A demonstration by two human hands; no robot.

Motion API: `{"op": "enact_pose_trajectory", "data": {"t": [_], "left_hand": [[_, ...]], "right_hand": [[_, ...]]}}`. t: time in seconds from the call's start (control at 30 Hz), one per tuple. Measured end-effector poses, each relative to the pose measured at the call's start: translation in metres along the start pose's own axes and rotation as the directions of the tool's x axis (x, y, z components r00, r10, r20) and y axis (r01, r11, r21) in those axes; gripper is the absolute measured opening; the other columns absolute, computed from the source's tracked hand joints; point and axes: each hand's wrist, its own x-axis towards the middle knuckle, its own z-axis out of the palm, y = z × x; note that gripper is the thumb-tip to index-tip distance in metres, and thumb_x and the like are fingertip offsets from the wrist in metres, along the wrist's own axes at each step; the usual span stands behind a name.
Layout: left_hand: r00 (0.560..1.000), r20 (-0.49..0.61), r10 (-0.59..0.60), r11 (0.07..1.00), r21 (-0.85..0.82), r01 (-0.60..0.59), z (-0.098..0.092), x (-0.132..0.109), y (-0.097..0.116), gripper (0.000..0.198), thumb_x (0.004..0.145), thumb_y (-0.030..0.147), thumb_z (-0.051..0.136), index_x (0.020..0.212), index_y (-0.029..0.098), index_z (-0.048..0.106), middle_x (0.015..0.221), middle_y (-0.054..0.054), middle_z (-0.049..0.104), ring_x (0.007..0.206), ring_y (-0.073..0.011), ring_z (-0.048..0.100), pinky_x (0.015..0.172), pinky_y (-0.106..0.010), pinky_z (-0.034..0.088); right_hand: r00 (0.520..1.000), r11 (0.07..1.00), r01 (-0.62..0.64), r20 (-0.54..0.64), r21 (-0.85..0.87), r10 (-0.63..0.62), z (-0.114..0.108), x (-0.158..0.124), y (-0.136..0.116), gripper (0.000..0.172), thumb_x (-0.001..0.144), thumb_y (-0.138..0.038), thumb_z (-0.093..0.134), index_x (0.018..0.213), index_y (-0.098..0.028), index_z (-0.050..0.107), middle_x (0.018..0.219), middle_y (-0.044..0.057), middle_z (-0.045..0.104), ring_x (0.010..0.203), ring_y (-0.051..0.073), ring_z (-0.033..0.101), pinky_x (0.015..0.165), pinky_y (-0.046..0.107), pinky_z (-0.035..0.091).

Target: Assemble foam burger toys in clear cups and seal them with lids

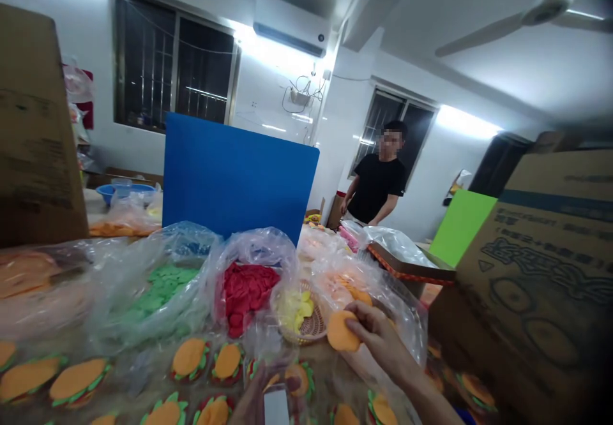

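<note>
My right hand pinches a round orange foam bun piece between thumb and fingers, in front of an open clear bag of orange pieces. Low at the bottom edge is my left hand, blurred and partly cut off. Right beside it are a white rectangular piece and a toy burger; whether its fingers grip anything is unclear. Between the hands and the bags lie several toy burgers with orange tops and green frills. A woven basket holds yellow pieces.
Clear bags hold green pieces and red pieces. Behind them stands a blue panel. Cardboard boxes rise at left and right. Across the table a person in a black shirt stands near a shallow box.
</note>
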Motion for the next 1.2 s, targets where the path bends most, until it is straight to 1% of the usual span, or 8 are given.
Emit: {"op": "enact_pose_trajectory", "data": {"t": [0.17,0.4,0.6,0.77,0.87,0.97,1.1,1.2], "left_hand": [[0.997,0.073,0.009,1.000,-0.017,-0.008,0.002,-0.008,0.000,0.047,0.068,0.062,0.058,0.088,0.019,0.062,0.083,-0.008,0.065,0.073,-0.0215,0.062,0.069,-0.037,0.047],[0.988,-0.004,0.155,0.988,0.022,-0.155,0.011,-0.028,0.003,0.049,0.078,0.060,0.045,0.090,0.015,0.058,0.079,-0.009,0.063,0.067,-0.0194,0.062,0.065,-0.035,0.048],[0.989,-0.073,0.132,0.991,0.040,-0.130,0.010,-0.028,0.006,0.055,0.081,0.064,0.032,0.095,0.015,0.054,0.076,-0.008,0.061,0.062,-0.0206,0.062,0.058,-0.034,0.048],[0.987,-0.062,0.146,0.988,0.067,-0.141,0.004,-0.025,0.002,0.056,0.081,0.064,0.033,0.098,0.015,0.054,0.084,-0.008,0.063,0.066,-0.0206,0.062,0.058,-0.035,0.049],[0.986,-0.072,0.150,0.988,0.038,-0.147,0.004,-0.025,0.001,0.056,0.077,0.067,0.039,0.093,0.015,0.056,0.081,-0.007,0.063,0.068,-0.0200,0.061,0.057,-0.033,0.049],[0.985,-0.064,0.158,0.987,0.019,-0.157,0.007,-0.028,0.002,0.051,0.075,0.063,0.048,0.089,0.015,0.057,0.080,-0.006,0.063,0.068,-0.0182,0.060,0.058,-0.031,0.047],[0.987,-0.094,0.134,0.991,0.007,-0.134,0.010,-0.033,0.003,0.045,0.074,0.059,0.053,0.086,0.016,0.058,0.076,-0.006,0.063,0.067,-0.0182,0.058,0.058,-0.029,0.045],[0.975,-0.146,0.166,0.986,0.039,-0.162,0.008,-0.036,0.003,0.044,0.072,0.057,0.056,0.088,0.017,0.059,0.077,-0.006,0.063,0.072,-0.0205,0.059,0.061,-0.031,0.045]], "right_hand": [[0.990,0.999,0.030,0.137,0.027,-0.034,0.025,-0.002,-0.006,0.018,0.082,-0.034,0.053,0.081,-0.017,0.057,0.074,0.000,0.054,0.069,0.013,0.049,0.060,0.023,0.038],[0.980,1.000,0.018,0.197,0.005,-0.019,0.039,-0.001,-0.011,0.024,0.081,-0.040,0.055,0.084,-0.017,0.058,0.073,0.000,0.055,0.068,0.014,0.050,0.060,0.024,0.039],[0.929,0.999,-0.014,0.370,0.040,-0.001,0.068,-0.005,-0.022,0.023,0.083,-0.042,0.052,0.085,-0.019,0.056,0.080,0.002,0.058,0.073,0.015,0.053,0.063,0.026,0.042],[0.888,1.000,-0.013,0.459,0.009,0.008,0.094,-0.012,-0.025,0.018,0.083,-0.036,0.052,0.084,-0.019,0.049,0.069,-0.002,0.050,0.060,0.011,0.048,0.052,0.022,0.038],[0.866,0.997,0.071,0.498,-0.037,-0.044,0.104,-0.015,-0.024,0.011,0.084,-0.029,0.051,0.084,-0.018,0.050,0.072,-0.001,0.052,0.063,0.011,0.049,0.053,0.021,0.039],[0.857,0.963,0.225,0.500,-0.152,-0.122,0.111,-0.019,-0.026,0.007,0.085,-0.021,0.049,0.082,-0.017,0.054,0.074,0.001,0.056,0.067,0.013,0.051,0.059,0.023,0.040],[0.865,0.849,0.398,0.452,-0.348,-0.220,0.119,-0.027,-0.032,0.017,0.082,-0.010,0.049,0.087,-0.017,0.063,0.085,0.005,0.059,0.076,0.016,0.056,0.067,0.027,0.042],[0.864,0.793,0.450,0.426,-0.411,-0.270,0.122,-0.034,-0.031,0.027,0.082,-0.007,0.046,0.098,-0.019,0.064,0.091,0.007,0.059,0.082,0.017,0.057,0.070,0.027,0.045]]}}
